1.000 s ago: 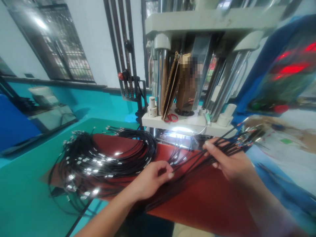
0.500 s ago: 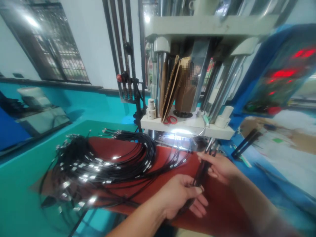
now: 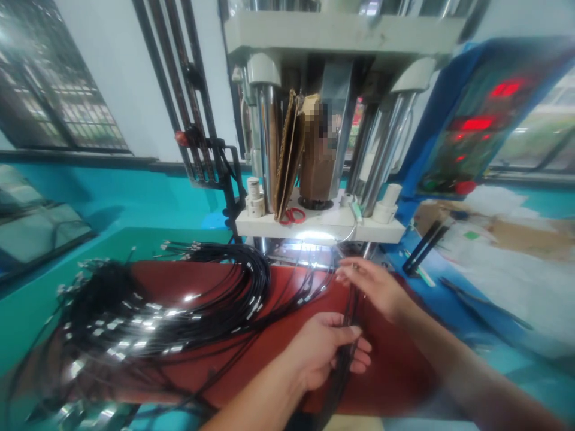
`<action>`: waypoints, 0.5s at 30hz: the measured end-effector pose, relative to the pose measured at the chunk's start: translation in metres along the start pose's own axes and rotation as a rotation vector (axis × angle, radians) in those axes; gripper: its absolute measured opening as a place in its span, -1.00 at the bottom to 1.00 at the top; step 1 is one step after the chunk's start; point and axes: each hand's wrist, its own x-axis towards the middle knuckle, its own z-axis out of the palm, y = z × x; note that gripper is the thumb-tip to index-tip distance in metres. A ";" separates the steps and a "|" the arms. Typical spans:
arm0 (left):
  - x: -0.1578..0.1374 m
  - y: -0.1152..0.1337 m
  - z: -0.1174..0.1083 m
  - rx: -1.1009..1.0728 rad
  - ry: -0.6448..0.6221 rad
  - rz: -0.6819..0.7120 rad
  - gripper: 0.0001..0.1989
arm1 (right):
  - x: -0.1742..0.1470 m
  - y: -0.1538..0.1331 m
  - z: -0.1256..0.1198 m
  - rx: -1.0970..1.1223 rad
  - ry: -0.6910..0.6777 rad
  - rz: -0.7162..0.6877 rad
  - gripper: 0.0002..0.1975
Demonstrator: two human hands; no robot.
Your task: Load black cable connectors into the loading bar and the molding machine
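A bundle of thin black cables (image 3: 348, 335) runs up through my left hand (image 3: 330, 350). The thumb presses the bundle against the fingers, and its lower end hangs down towards the bottom edge of the view. At the upper end, my right hand (image 3: 371, 284) has its thumb and fingers around the cable tips; the tips are partly hidden. To the left, a large coiled heap of black cables (image 3: 157, 323) with shiny metal ends lies on a reddish-brown mat (image 3: 395, 359). A few cable ends (image 3: 312, 291) from this heap point towards the press.
Behind the mat stands a press (image 3: 321, 230) with a lit gap under its plate. Red-handled scissors (image 3: 293, 215) and cardboard (image 3: 287, 158) rest on it. At right are a control panel (image 3: 471, 129) with red displays and white sheeting (image 3: 530, 263) on a blue surface.
The view has turned to the right, so the press and heap appear further left. My right hand has shifted slightly at the cables' upper end; my left hand keeps its hold.
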 end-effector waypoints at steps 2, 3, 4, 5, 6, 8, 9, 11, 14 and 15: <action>0.005 0.004 0.003 -0.009 0.017 0.000 -0.96 | -0.006 0.000 0.007 -0.151 -0.103 -0.040 -0.60; 0.008 0.005 0.004 -0.015 0.023 0.005 -0.95 | -0.009 0.001 0.010 -0.161 -0.113 -0.037 -0.60; 0.010 0.006 0.004 -0.021 0.024 0.014 -0.95 | -0.011 0.002 0.013 -0.156 -0.102 -0.022 -0.59; 0.013 0.007 0.004 -0.025 0.025 0.025 -0.95 | -0.012 0.003 0.014 -0.146 -0.087 -0.011 -0.59; 0.015 0.008 0.004 -0.029 0.029 0.036 -0.95 | -0.012 0.005 0.014 -0.144 -0.090 -0.008 -0.58; 0.016 0.007 0.000 -0.039 0.047 0.047 -0.97 | -0.006 0.006 0.010 -0.168 -0.134 0.012 -0.57; 0.016 0.007 -0.002 -0.048 0.053 0.051 -0.97 | -0.001 0.007 0.006 -0.230 -0.137 0.019 -0.56; 0.012 0.006 -0.007 -0.064 0.062 0.072 -0.92 | 0.012 0.011 -0.002 -0.434 -0.063 -0.004 -0.51; 0.005 0.005 -0.013 -0.064 0.059 0.114 -0.86 | 0.035 0.022 -0.006 -0.768 0.009 -0.174 -0.69; 0.004 0.005 -0.014 -0.062 0.059 0.121 -0.85 | 0.042 0.027 -0.004 -0.807 -0.029 -0.220 -0.75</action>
